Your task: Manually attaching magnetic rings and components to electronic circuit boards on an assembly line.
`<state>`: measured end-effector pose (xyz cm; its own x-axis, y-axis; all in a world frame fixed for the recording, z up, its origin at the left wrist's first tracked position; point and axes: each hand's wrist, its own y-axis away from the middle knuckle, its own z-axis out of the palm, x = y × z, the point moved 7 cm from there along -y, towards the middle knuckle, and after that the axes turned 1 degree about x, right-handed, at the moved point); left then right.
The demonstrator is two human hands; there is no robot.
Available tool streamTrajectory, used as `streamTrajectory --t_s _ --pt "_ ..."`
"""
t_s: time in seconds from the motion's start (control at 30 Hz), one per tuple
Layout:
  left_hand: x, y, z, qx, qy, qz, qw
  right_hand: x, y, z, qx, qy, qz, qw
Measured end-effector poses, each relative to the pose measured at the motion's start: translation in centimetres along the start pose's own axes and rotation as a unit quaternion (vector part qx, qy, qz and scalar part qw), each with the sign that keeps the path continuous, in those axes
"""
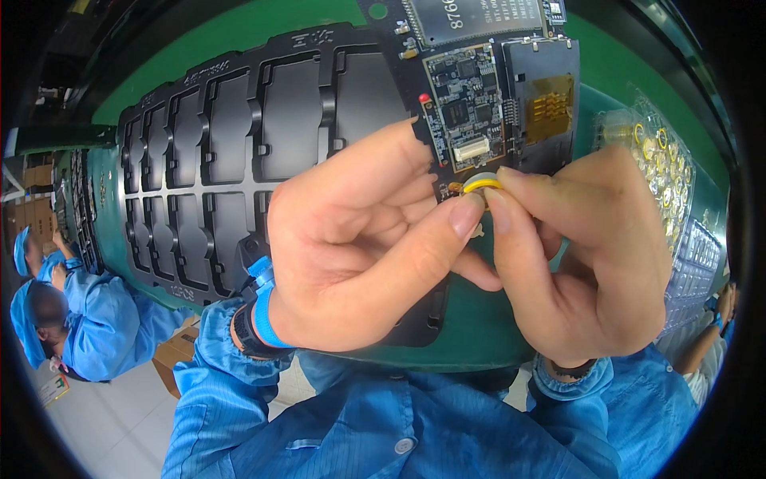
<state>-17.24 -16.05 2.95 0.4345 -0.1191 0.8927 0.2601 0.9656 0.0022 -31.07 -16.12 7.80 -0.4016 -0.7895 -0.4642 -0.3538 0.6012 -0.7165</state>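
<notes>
Near the middle, my left hand (359, 239) is closed around the lower left edge of a dark circuit board (465, 104), its thumb at the board's lower end. My right hand (586, 255) pinches a small round coin cell with a yellow rim (483, 184) between thumb and forefinger. The cell stands tilted at the board's lower edge, and my left thumb tip meets it there. Whether the cell is fastened to the board is hidden by my fingers. The board carries metal shields, small chips, a white connector (471, 149) and a gold-coloured patch (549, 108).
A black moulded tray (257, 152) with several pockets lies left on the green table (491, 319). At right, a clear plastic tray (678, 172) holds several yellow-rimmed cells, with more clear trays (692, 271) beside it. A person in blue workwear (104, 327) sits at far left, near a cardboard box (174, 358).
</notes>
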Motion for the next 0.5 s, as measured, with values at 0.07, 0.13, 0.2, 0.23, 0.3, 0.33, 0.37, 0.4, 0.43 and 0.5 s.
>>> streamTrajectory --t_s 0.07,0.13,0.2,0.23,0.3,0.33,0.37,0.4,0.43,0.5 --pt "0.0 -0.1 0.0 0.029 0.018 -0.003 0.999 0.0 -0.1 0.0 -0.015 0.011 0.017 1.0" --pt "0.1 0.0 0.0 0.035 0.023 -0.022 0.999 -0.8 -1.2 0.1 -0.073 0.066 -0.021 0.995" --pt "-0.1 0.1 0.1 0.041 0.028 -0.04 0.998 -1.1 -1.2 0.6 -0.111 0.103 -0.047 0.987" --pt "-0.1 0.1 0.0 0.056 0.016 -0.036 0.998 -0.8 -0.9 0.3 -0.07 0.07 -0.025 0.995" --pt "-0.3 0.1 -0.1 0.071 0.004 -0.031 0.997 -0.1 0.1 -0.1 0.006 0.022 0.006 1.0" --pt "-0.3 0.1 -0.1 0.076 0.01 -0.03 0.997 0.1 0.3 -0.1 0.023 0.013 0.012 1.0" --pt "-0.3 0.1 -0.2 0.081 0.016 -0.029 0.996 0.1 0.5 -0.3 0.037 0.007 0.016 0.999" --pt "-0.3 0.1 -0.2 0.08 0.017 -0.028 0.996 0.2 0.6 -0.3 0.045 0.004 0.021 0.999" --pt "-0.3 0.0 -0.2 0.073 0.009 -0.027 0.997 0.2 0.7 -0.3 0.05 0.001 0.024 0.998" --pt "-0.2 0.0 -0.2 0.065 0.002 -0.025 0.998 0.2 0.7 -0.3 0.055 -0.002 0.026 0.998"
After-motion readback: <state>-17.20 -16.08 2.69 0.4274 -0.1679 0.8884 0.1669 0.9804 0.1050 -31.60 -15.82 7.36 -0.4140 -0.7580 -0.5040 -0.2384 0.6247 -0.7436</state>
